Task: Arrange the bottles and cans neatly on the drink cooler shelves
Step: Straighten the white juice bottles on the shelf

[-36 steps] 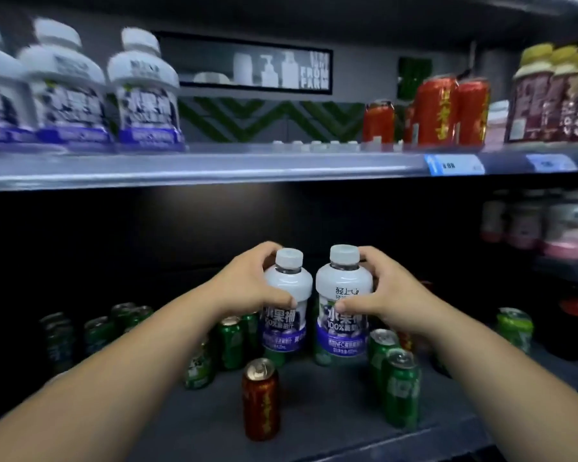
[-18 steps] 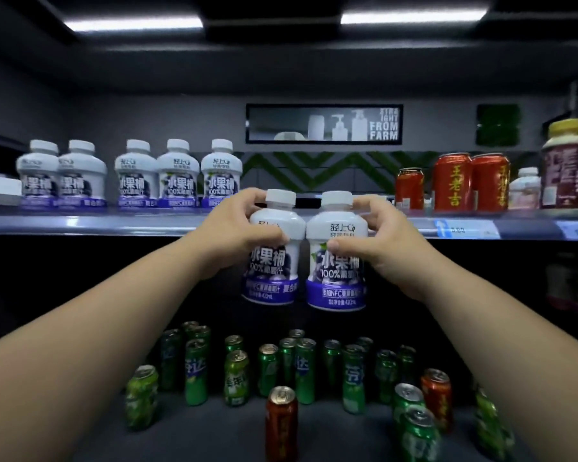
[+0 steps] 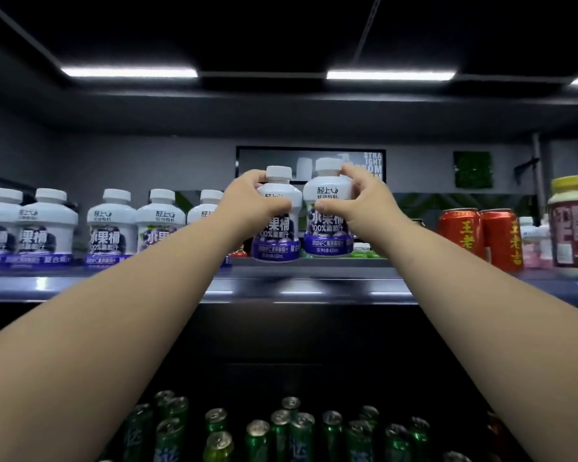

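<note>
Left raised bottle [image 3: 274,235] and right raised bottle [image 3: 327,228]: smooth white plastic bodies, satin sheen, light is reflected softly on the shoulders. Lower halves are wrapped in glossy purple printed film. Caps [image 3: 278,173] are seen as white plastic, matt. Shelved bottles [image 3: 112,221]: same plastic and film. Shelf lip [image 3: 301,288]: smooth metal-looking strip, glossy, ceiling lights are mirrored in it. Red cans [image 3: 461,235]: metal, glossy lacquered print. Green cans [image 3: 302,441]: glossy painted sides, bare shiny metal tops. Back wall [image 3: 147,161]: matt grey, material cannot be told.
</note>
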Action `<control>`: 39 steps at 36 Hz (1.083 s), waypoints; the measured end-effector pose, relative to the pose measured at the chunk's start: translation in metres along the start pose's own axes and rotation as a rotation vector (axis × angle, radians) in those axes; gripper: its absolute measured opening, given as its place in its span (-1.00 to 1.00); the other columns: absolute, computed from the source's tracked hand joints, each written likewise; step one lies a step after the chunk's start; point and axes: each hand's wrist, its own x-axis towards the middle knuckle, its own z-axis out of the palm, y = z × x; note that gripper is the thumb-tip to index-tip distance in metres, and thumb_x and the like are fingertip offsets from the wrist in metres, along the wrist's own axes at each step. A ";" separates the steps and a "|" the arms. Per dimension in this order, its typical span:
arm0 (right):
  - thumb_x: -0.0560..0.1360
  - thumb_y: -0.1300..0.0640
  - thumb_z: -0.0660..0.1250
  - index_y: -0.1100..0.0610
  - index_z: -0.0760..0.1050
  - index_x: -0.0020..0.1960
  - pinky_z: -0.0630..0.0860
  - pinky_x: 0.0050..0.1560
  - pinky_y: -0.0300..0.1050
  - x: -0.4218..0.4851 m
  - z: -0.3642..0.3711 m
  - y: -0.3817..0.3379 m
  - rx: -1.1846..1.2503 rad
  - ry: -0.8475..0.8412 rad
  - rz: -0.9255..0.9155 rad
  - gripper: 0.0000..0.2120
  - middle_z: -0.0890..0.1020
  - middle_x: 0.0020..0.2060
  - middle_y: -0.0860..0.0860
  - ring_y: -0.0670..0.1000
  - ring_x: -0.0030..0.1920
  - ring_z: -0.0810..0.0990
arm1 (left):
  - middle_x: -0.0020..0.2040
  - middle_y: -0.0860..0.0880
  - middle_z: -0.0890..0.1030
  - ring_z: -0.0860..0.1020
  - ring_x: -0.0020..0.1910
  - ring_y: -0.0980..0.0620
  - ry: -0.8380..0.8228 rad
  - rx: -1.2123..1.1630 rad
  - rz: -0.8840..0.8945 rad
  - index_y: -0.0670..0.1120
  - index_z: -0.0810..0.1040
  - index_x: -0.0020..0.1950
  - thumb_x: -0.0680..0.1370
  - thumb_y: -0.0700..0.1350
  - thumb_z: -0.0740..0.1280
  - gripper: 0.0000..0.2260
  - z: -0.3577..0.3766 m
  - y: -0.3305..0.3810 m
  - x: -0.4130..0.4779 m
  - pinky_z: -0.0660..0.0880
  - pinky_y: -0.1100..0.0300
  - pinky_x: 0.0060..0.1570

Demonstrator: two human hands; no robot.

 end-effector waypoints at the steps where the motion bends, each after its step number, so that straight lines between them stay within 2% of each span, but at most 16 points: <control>1: 0.38 0.21 0.60 0.05 0.30 0.54 0.60 0.16 -0.04 0.003 0.003 0.004 -0.039 -0.006 -0.005 -0.18 0.57 0.24 -0.03 -0.04 0.12 0.62 | -0.02 -0.01 0.65 0.66 -0.11 -0.01 -0.007 0.018 -0.012 0.00 0.50 0.23 0.40 -0.17 0.47 -0.58 0.002 -0.005 0.003 0.64 0.03 -0.13; 3: 0.37 0.19 0.60 0.04 0.31 0.54 0.57 0.16 -0.12 0.007 0.010 0.016 -0.118 -0.022 -0.010 -0.18 0.54 0.23 -0.08 -0.06 0.13 0.59 | -0.01 -0.02 0.64 0.67 -0.06 -0.07 -0.036 0.056 -0.036 0.03 0.48 0.22 0.39 -0.16 0.47 -0.58 0.006 -0.017 0.007 0.65 -0.08 -0.06; 6: 0.39 0.20 0.58 0.00 0.51 0.32 0.65 0.05 -0.12 0.009 0.017 0.036 -0.165 -0.079 0.004 -0.46 0.67 0.02 -0.10 -0.07 -0.03 0.68 | 0.00 -0.06 0.64 0.66 -0.02 -0.13 -0.084 0.120 -0.054 -0.01 0.48 0.19 0.42 -0.15 0.44 -0.64 0.008 -0.033 0.012 0.63 -0.13 -0.01; 8: 0.44 0.18 0.54 -0.02 0.54 0.26 0.65 0.04 -0.08 0.009 0.020 0.048 -0.119 -0.087 0.038 -0.58 0.70 -0.04 -0.06 -0.03 -0.04 0.69 | 0.03 -0.07 0.62 0.64 -0.01 -0.12 -0.089 0.124 -0.071 -0.02 0.46 0.19 0.46 -0.10 0.40 -0.68 0.008 -0.040 0.014 0.61 -0.13 0.05; 11: 0.45 0.08 0.52 -0.08 0.48 0.34 0.60 0.18 0.03 0.008 0.022 0.059 -0.093 -0.066 0.064 -0.51 0.68 0.05 -0.08 -0.04 0.05 0.67 | 0.04 -0.05 0.62 0.61 -0.01 -0.08 -0.086 0.155 -0.060 -0.01 0.46 0.23 0.51 -0.04 0.32 -0.70 0.009 -0.044 0.014 0.58 -0.07 0.07; 15: 0.24 -0.21 0.53 -0.11 0.30 0.45 0.57 0.22 0.13 0.003 0.024 0.066 -0.167 -0.013 0.100 -0.15 0.62 0.15 -0.06 -0.02 0.12 0.63 | 0.17 -0.08 0.55 0.55 0.01 -0.04 -0.059 0.317 -0.002 -0.05 0.32 0.42 0.51 0.01 0.34 -0.50 0.013 -0.050 0.008 0.51 0.03 0.00; 16: 0.22 -0.26 0.52 -0.14 0.29 0.44 0.57 0.21 0.13 0.001 0.024 0.067 -0.216 -0.009 0.085 -0.14 0.61 0.16 -0.07 -0.02 0.13 0.62 | 0.25 -0.09 0.51 0.54 0.08 -0.05 -0.061 0.360 0.018 -0.07 0.25 0.47 0.50 0.01 0.37 -0.40 0.012 -0.053 0.004 0.50 0.03 0.05; 18: 0.29 -0.26 0.51 -0.17 0.30 0.42 0.58 0.19 0.10 -0.002 0.025 0.067 -0.320 -0.009 0.046 -0.22 0.60 0.17 -0.08 -0.04 0.12 0.60 | 0.47 -0.10 0.32 0.42 0.34 -0.08 -0.083 0.457 0.086 -0.06 0.06 0.59 0.49 0.06 0.42 -0.20 0.008 -0.061 -0.009 0.39 0.02 0.28; 20: 0.38 -0.19 0.51 -0.14 0.30 0.42 0.57 0.14 0.05 -0.004 0.027 0.065 -0.389 -0.012 0.018 -0.30 0.60 0.16 -0.08 -0.04 0.09 0.59 | 0.54 -0.03 0.19 0.27 0.46 -0.02 -0.073 0.569 0.199 -0.03 -0.03 0.62 0.51 0.08 0.41 -0.17 -0.001 -0.068 -0.024 0.26 0.06 0.39; 21: 0.40 -0.17 0.51 -0.13 0.30 0.42 0.56 0.13 0.04 -0.005 0.027 0.063 -0.410 -0.013 0.012 -0.33 0.59 0.14 -0.08 -0.03 0.08 0.59 | 0.52 -0.02 0.22 0.28 0.45 -0.01 -0.035 0.623 0.275 -0.04 0.03 0.61 0.52 0.08 0.39 -0.21 -0.008 -0.072 -0.029 0.26 0.07 0.39; 23: 0.41 -0.16 0.49 -0.11 0.31 0.41 0.55 0.12 0.06 -0.006 0.029 0.059 -0.448 -0.005 0.014 -0.35 0.59 0.12 -0.08 0.00 0.07 0.58 | 0.41 -0.05 0.39 0.39 0.36 -0.06 0.090 0.740 0.443 -0.07 0.28 0.53 0.50 0.10 0.35 -0.36 -0.024 -0.080 -0.036 0.33 0.02 0.34; 26: 0.40 -0.16 0.47 -0.09 0.31 0.39 0.56 0.02 0.03 -0.007 0.038 0.051 -0.500 0.004 0.052 -0.37 0.59 0.08 -0.05 0.03 0.02 0.59 | 0.27 -0.11 0.53 0.45 0.28 -0.19 0.216 0.892 0.485 -0.06 0.55 0.30 0.41 0.17 0.30 -0.47 -0.045 -0.094 -0.032 0.34 -0.07 0.27; 30: 0.40 -0.13 0.44 -0.03 0.31 0.33 0.54 0.08 0.07 -0.005 0.061 0.041 -0.529 0.013 0.090 -0.42 0.60 0.07 0.00 0.12 0.05 0.58 | 0.48 -0.14 0.32 0.12 0.52 -0.17 0.201 0.960 0.293 0.09 0.57 0.25 0.37 0.27 0.26 -0.49 -0.051 -0.106 -0.029 0.03 -0.13 0.43; 32: 0.39 -0.14 0.42 -0.03 0.27 0.36 0.54 0.06 0.07 -0.007 0.070 0.040 -0.543 0.007 0.085 -0.37 0.59 0.07 -0.01 0.12 0.05 0.57 | 0.56 -0.14 0.19 0.02 0.55 -0.15 0.186 0.952 0.268 0.12 0.58 0.26 0.38 0.27 0.21 -0.49 -0.048 -0.110 -0.031 -0.06 -0.11 0.45; 36: 0.38 -0.22 0.41 -0.02 0.01 0.55 0.53 0.12 0.12 -0.014 0.075 0.044 -0.613 0.016 0.085 -0.10 0.57 0.18 0.01 0.13 0.12 0.55 | 0.53 -0.14 0.26 0.11 0.54 -0.20 0.184 0.961 0.324 0.09 0.64 0.17 0.41 0.28 0.15 -0.50 -0.045 -0.119 -0.036 0.04 -0.13 0.42; 39: 0.41 -0.30 0.36 -0.04 -0.13 0.60 0.52 0.07 0.09 -0.020 0.077 0.046 -0.726 0.046 0.066 -0.02 0.56 0.24 0.04 0.16 0.18 0.55 | 0.51 -0.15 0.30 0.15 0.52 -0.22 0.173 0.960 0.339 0.07 0.64 0.17 0.41 0.29 0.13 -0.49 -0.046 -0.121 -0.036 0.15 -0.21 0.40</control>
